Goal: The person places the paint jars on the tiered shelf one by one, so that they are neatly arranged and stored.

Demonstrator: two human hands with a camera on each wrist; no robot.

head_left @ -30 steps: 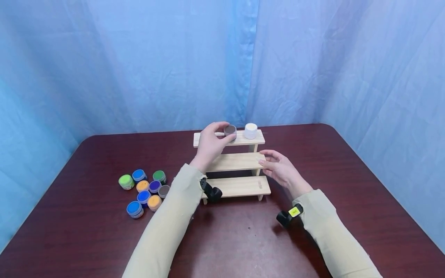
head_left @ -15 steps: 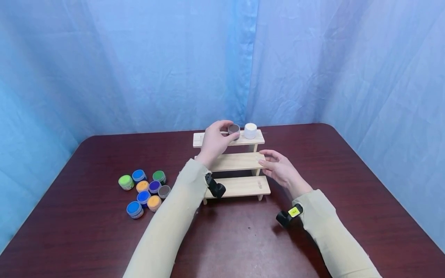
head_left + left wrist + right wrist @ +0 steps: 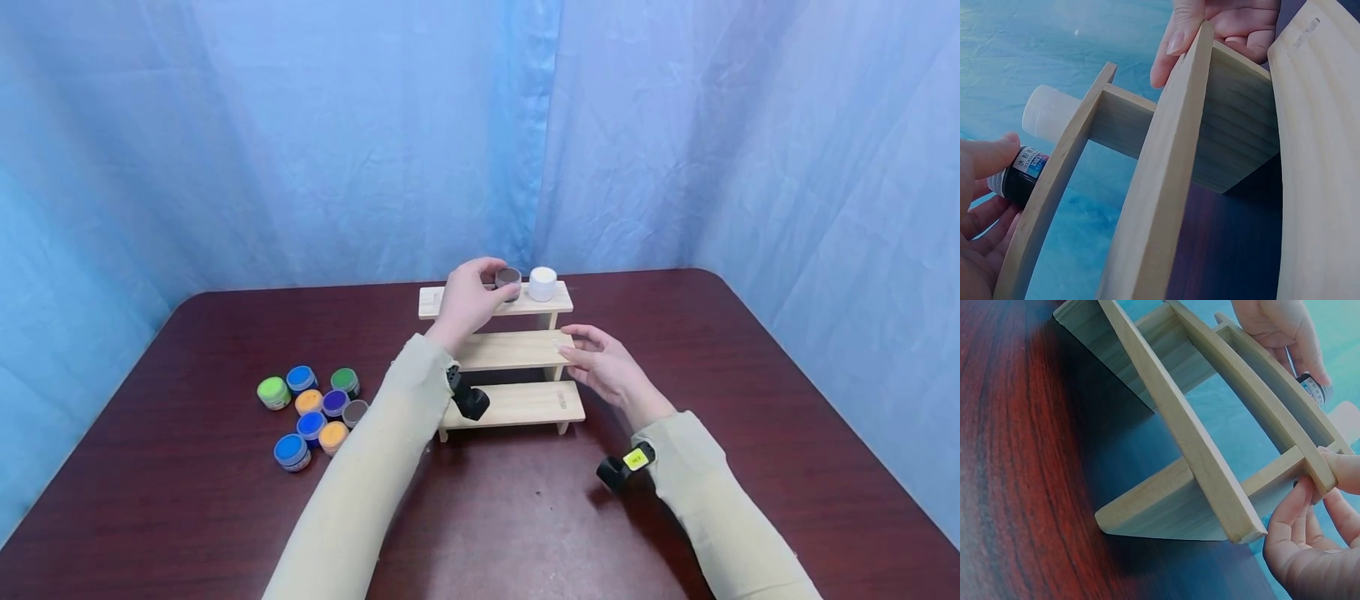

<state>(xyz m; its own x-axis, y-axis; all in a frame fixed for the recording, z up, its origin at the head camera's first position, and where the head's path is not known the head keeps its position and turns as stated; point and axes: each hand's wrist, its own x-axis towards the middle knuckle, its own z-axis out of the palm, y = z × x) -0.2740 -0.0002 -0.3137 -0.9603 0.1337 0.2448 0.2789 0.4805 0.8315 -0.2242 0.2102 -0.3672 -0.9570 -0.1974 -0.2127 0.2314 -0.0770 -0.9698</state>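
Note:
A three-tier wooden display stand (image 3: 517,403) stands on the dark table. On its top tier, my left hand (image 3: 467,302) pinches a small paint jar (image 3: 509,275) with a dark brown-grey lid between thumb and fingers. The left wrist view shows the jar's label (image 3: 1030,161) and dark body at the top board. Just to its right sits a white jar (image 3: 543,284). My right hand (image 3: 606,365) grips the right end of the middle tier, thumb on top and fingers below, as the right wrist view also shows (image 3: 1316,544).
Several paint jars with coloured lids stand in a cluster left of the stand, among them a light green jar (image 3: 273,392), a blue jar (image 3: 292,452) and an orange jar (image 3: 333,436). Blue curtains (image 3: 360,142) hang behind the table (image 3: 525,533).
My left hand has slid the brown-grey jar rightward along the top tier, closer to the white jar. My right hand has kept its grip on the middle tier.

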